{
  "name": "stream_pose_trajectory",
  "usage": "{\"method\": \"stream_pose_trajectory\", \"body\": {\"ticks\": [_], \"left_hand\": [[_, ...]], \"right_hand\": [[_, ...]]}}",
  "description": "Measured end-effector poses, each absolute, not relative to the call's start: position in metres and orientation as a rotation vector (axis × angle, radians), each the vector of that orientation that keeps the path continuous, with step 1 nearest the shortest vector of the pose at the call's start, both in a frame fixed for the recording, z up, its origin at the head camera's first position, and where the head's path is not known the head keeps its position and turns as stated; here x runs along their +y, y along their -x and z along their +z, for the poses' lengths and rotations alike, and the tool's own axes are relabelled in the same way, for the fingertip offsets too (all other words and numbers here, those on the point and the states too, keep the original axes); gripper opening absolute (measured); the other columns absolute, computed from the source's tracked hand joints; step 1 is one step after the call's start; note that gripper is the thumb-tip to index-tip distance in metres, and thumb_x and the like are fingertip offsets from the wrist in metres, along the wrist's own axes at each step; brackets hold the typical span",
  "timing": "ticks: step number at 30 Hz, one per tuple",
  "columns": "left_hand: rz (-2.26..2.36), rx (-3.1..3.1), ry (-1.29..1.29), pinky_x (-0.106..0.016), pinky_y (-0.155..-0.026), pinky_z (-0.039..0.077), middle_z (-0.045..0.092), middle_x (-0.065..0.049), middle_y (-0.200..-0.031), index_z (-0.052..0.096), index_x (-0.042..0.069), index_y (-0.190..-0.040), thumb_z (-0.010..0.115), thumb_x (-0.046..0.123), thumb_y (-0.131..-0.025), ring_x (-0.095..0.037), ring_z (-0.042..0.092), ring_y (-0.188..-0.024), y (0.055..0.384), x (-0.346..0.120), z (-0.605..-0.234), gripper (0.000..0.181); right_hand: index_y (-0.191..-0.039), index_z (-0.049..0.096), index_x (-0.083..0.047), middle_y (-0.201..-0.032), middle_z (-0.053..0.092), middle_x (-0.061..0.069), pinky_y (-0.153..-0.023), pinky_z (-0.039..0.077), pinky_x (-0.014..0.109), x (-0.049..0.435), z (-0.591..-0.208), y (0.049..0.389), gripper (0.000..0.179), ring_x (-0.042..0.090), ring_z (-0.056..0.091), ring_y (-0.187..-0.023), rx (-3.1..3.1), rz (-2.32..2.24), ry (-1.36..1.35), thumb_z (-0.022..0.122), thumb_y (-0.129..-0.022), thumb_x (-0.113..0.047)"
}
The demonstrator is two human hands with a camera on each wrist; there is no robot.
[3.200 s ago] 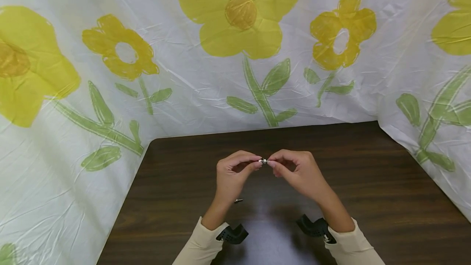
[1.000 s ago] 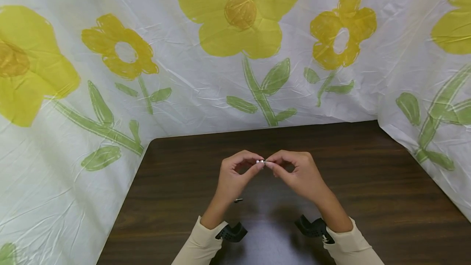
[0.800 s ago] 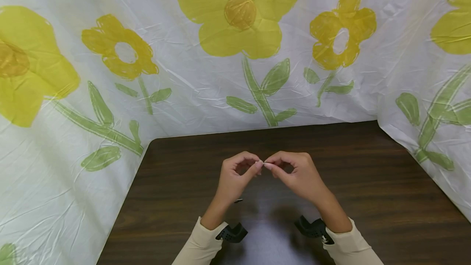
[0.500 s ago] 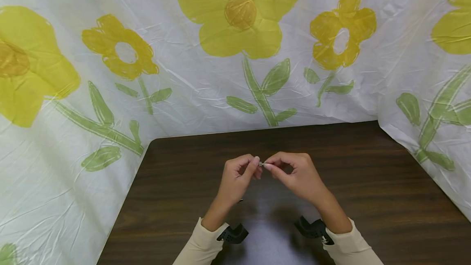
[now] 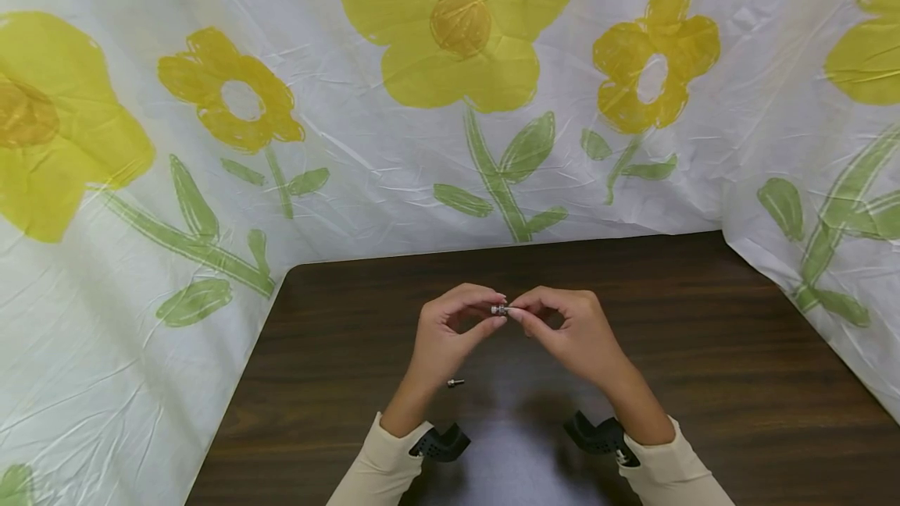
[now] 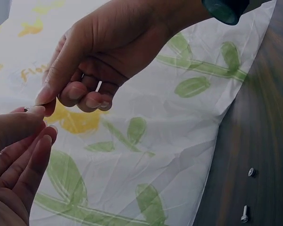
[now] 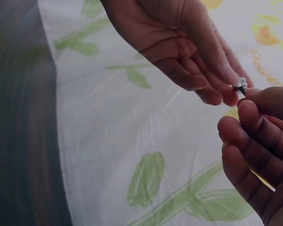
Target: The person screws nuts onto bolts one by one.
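Observation:
A small metal screw [image 5: 500,310] with a wider silvery part spans the gap between my two hands over the table. My right hand [image 5: 580,330] pinches its thin end between thumb and index finger. The thumb and index finger of my left hand [image 5: 443,338] lie on either side of the wide silvery end. In the right wrist view, that silvery part of the screw [image 7: 242,84] shows at the left fingertips, with a dark shank running to the right hand's fingers. In the left wrist view the fingers mostly hide it.
A second screw [image 5: 455,383] lies on the dark wooden table [image 5: 337,412] beside the left wrist. The left wrist view also shows a small round piece like a nut [image 6: 252,172] near that screw. A flowered cloth [image 5: 394,194] hangs around the table.
My left thumb and index finger have rolled over the silvery end and spread slightly, the thumb now lower. The right hand has kept its pinch almost in place.

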State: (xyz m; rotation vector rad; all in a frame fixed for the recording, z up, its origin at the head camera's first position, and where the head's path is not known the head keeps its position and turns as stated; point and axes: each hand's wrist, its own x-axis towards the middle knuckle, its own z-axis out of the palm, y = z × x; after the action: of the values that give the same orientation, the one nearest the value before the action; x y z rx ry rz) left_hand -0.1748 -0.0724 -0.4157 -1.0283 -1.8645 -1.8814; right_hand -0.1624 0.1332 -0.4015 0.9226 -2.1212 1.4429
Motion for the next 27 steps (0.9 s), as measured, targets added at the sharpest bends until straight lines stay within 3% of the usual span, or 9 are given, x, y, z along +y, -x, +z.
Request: {"method": "stream_pose_trajectory", "body": {"ticks": [8,17,23,27], "left_hand": [[-1.859,-1.856,1.022,-0.037,-0.075,0.061,0.070,-0.020,-0.093,0.071,-0.009,-0.098,0.076,-0.019,-0.080,-0.018,0.067,-0.087,0.164,-0.070,-0.398,0.021],[-1.868,-1.891,0.979,-0.041,-0.072,0.060,0.070,-0.017,-0.091,0.072,-0.006,-0.096,0.075,-0.016,-0.082,-0.016,0.066,-0.085,0.168,-0.070,-0.407,0.017],[-1.841,-1.920,0.963,-0.039,-0.074,0.060,0.071,-0.012,-0.091,0.072,-0.001,-0.095,0.074,-0.006,-0.089,-0.016,0.067,-0.086,0.175,-0.070,-0.422,0.009],[-1.847,-1.939,0.989,-0.036,-0.074,0.060,0.071,-0.013,-0.089,0.071,0.000,-0.093,0.071,0.001,-0.094,-0.024,0.068,-0.081,0.174,-0.071,-0.421,0.002]], "right_hand": [[-0.094,0.076,-0.010,-0.072,0.067,-0.005,-0.053,0.053,0.025,0.134,-0.401,0.162,0.012,0.006,0.061,-0.062,-2.127,1.447,-0.943,0.077,-0.089,0.001],[-0.094,0.075,-0.013,-0.071,0.067,-0.003,-0.054,0.053,0.022,0.133,-0.401,0.161,0.016,0.007,0.060,-0.061,-2.099,1.448,-0.966,0.077,-0.088,0.003],[-0.093,0.075,-0.009,-0.072,0.066,-0.007,-0.053,0.052,0.022,0.132,-0.401,0.161,0.016,0.006,0.060,-0.060,-2.090,1.447,-0.986,0.077,-0.087,0.005],[-0.094,0.076,-0.010,-0.073,0.066,-0.007,-0.051,0.051,0.023,0.131,-0.401,0.161,0.019,0.006,0.060,-0.060,-2.079,1.455,-1.011,0.077,-0.086,0.007]]}}
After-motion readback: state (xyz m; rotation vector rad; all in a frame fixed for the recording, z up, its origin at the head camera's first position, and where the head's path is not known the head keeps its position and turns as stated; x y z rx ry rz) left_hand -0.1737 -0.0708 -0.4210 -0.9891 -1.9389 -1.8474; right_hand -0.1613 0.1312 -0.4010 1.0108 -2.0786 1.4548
